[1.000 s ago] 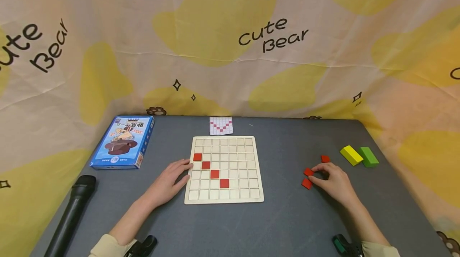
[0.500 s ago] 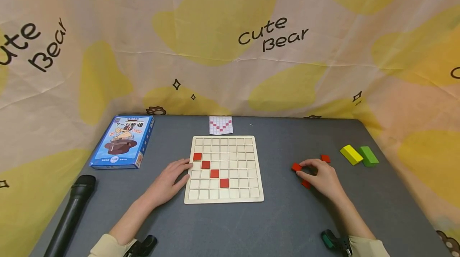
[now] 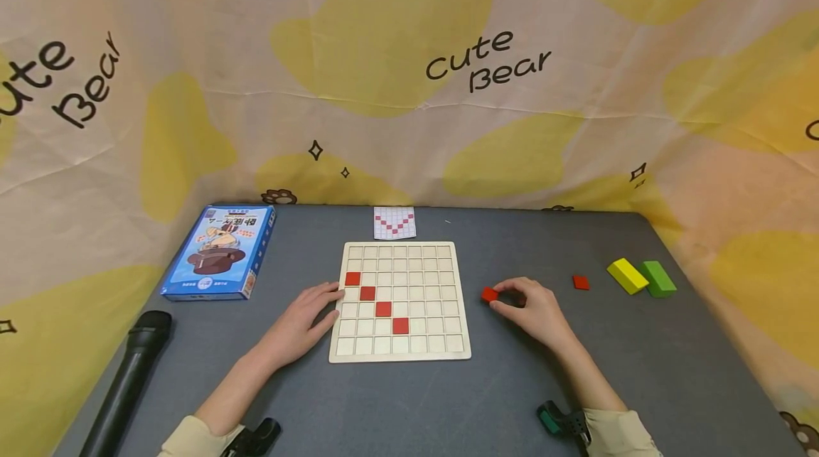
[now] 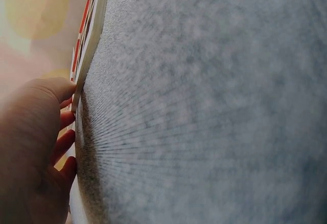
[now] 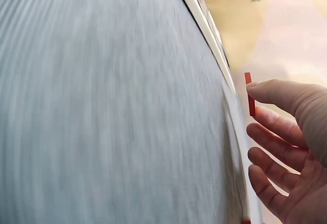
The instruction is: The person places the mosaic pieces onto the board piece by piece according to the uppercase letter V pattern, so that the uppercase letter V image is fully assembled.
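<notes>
Head view: cream-and-yellow printed fabric [image 3: 384, 52] backs the dark grey tabletop [image 3: 409, 404], and on it sits a pale, wood-like square grid board [image 3: 429, 300]; my left hand [image 3: 304, 322] rests relaxed against its left edge, probably steadying it; right of it, my right hand [image 3: 533, 311] narrowly pinches a thin red square tile [image 3: 489, 294].

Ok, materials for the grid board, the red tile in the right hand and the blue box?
Grid board: probably wood, matte; pale, no glare.
Red tile: painted wood or plastic, can't tell; smooth-looking, evenly coloured.
Blue box: likely printed cardboard, perhaps glossy; crisp edges, full-colour artwork.
</notes>
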A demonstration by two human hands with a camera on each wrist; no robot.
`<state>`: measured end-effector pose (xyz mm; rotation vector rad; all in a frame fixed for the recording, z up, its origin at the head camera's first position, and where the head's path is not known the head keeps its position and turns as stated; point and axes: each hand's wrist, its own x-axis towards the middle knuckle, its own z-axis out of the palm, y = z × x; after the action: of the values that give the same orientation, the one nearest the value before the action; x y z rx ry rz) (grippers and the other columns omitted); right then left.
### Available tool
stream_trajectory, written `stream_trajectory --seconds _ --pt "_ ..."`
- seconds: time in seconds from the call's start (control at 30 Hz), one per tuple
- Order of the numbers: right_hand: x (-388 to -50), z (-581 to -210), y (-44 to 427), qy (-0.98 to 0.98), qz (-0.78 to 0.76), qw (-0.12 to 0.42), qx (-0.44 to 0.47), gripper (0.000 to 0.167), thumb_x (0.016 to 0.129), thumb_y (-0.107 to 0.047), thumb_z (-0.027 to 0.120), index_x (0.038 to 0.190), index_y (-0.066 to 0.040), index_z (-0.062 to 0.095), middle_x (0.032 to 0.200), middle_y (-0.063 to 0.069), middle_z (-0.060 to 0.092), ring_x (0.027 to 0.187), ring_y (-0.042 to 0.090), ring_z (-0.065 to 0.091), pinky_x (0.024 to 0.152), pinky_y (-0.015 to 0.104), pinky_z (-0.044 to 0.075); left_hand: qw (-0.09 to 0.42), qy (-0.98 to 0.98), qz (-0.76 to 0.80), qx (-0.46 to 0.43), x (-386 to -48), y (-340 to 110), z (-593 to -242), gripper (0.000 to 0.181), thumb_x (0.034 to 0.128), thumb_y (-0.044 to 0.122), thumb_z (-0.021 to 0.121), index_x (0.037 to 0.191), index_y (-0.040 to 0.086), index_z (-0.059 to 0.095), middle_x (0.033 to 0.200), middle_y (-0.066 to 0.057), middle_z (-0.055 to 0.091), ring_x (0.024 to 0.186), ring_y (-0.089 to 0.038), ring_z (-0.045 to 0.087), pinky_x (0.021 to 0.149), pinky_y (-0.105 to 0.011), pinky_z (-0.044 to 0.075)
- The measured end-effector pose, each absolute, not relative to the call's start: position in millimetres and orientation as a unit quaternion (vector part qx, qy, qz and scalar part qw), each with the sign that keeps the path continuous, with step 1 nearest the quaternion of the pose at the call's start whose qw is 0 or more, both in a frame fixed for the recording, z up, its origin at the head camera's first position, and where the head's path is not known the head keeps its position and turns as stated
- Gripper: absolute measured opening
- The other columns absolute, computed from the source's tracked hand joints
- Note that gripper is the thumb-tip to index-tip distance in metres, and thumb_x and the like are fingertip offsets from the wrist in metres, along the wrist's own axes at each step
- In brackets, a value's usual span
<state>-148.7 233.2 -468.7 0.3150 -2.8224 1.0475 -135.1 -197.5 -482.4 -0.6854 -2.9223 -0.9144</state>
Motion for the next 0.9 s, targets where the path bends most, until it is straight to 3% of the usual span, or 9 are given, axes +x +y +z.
stream_trajectory --seconds 0.5,0.77,0.9 --pt "-150.2 -469.0 179.7 -0.911 0.387 0.031 0.141 0.023 0.078 -0.021 0.083 0.099 -0.019 0.073 0.099 -0.004 0.066 0.078 0.012 0.056 0.07 0.028 0.048 -0.003 -0.932 -0.291 -0.214 -134.9 -197.2 -481.2 0.044 0.0978 0.025 0.061 0.138 0.009 0.055 0.148 -0.011 0.045 0.137 -0.034 0.037 0.106 -0.057 0.035" --pt "-151.7 -467.2 151.7 -0.903 0.385 0.029 0.19 0.021 0.079 -0.019 0.082 0.098 -0.018 0.073 0.092 -0.005 0.063 0.078 0.014 0.052 0.067 0.028 0.044 -0.002 -0.932 -0.292 -0.214 -134.0 -196.8 -480.1 0.043 0.0978 0.024 0.061 0.138 0.008 0.055 0.148 -0.012 0.045 0.137 -0.034 0.037 0.107 -0.057 0.034" --pt "-153.9 -468.4 139.9 -0.901 0.37 0.036 0.223 0.02 0.079 -0.018 0.081 0.097 -0.018 0.072 0.097 -0.006 0.064 0.084 0.012 0.051 0.071 0.028 0.043 -0.002 -0.932 -0.293 -0.213 -133.4 -196.6 -479.7 0.044 0.0977 0.024 0.061 0.138 0.008 0.055 0.148 -0.012 0.045 0.138 -0.034 0.037 0.107 -0.056 0.034"
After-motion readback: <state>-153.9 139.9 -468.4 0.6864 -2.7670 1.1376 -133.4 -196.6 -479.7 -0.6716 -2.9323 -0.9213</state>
